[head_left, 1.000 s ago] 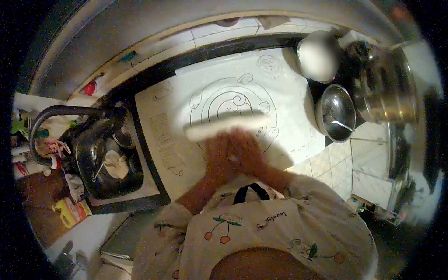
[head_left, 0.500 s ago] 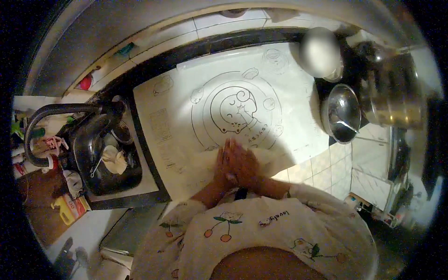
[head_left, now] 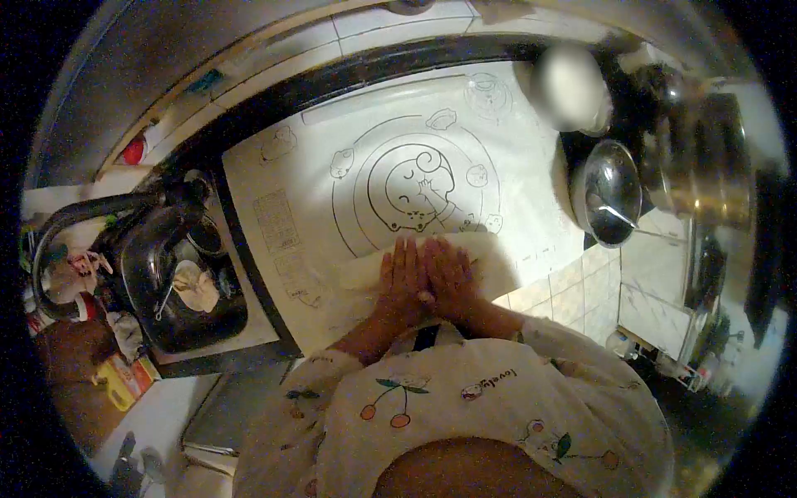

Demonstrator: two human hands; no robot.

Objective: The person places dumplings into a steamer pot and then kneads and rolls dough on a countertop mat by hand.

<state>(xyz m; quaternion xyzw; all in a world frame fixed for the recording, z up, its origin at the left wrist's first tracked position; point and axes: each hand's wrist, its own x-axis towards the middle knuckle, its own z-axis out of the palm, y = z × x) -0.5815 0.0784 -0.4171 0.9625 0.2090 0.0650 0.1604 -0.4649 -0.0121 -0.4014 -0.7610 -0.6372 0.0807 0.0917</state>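
My left hand point(head_left: 403, 278) and my right hand point(head_left: 452, 278) lie side by side near the front edge of the white printed mat point(head_left: 535, 183). Both have their fingers stretched forward, with the thumbs close together. Under the palms is a long, pale roll that looks like dough point(head_left: 359, 272), showing on either side of the hands. Its middle is covered by them. A cartoon figure inside rings is printed on the mat just beyond my fingertips.
A metal bowl point(head_left: 613, 162) with a spoon point(head_left: 616, 217) in it stands right of the mat, near a blurred white round thing point(head_left: 569, 87) and a large metal pot point(head_left: 706, 166). At left are a black sink point(head_left: 187, 332) and a curved tap point(head_left: 91, 207).
My hands were pressed close together and blurred; now they lie flatter and farther apart on the pale roll, which shows more plainly. The whole view has shifted slightly.
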